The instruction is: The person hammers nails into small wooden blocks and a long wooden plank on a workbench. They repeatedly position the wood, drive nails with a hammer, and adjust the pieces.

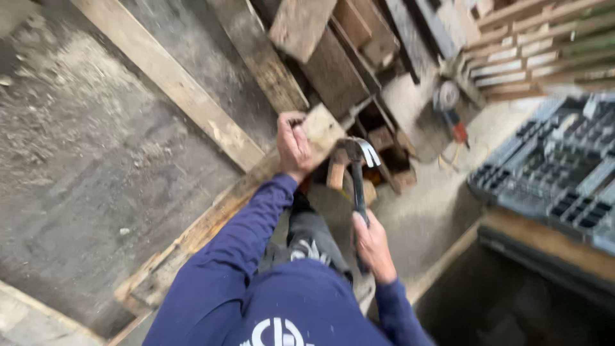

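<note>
Head view, looking down. Left hand [293,144] is closed in a fist around the far end of a long weathered wooden plank [218,214], which runs from near left up toward scene centre. Right hand [373,247] has its fingers wrapped around the dark handle of a steel claw hammer [357,168]; the hammer head with curved claw sits just right of the left hand, close to the plank's gripped end. Whether the claw touches the wood: cannot tell, motion blur.

Both arms in dark blue sleeves. A leg in grey trousers [311,237] lies between the arms.

Surroundings: grey concrete floor [83,173] to the left; pale wooden beam [170,80] lying diagonally on it, far left; stack of rough dark boards [333,64] far centre; angle grinder with red body [451,112] on the floor, far right; black plastic grid pallet [554,173] at right, resting on a timber edge
</note>
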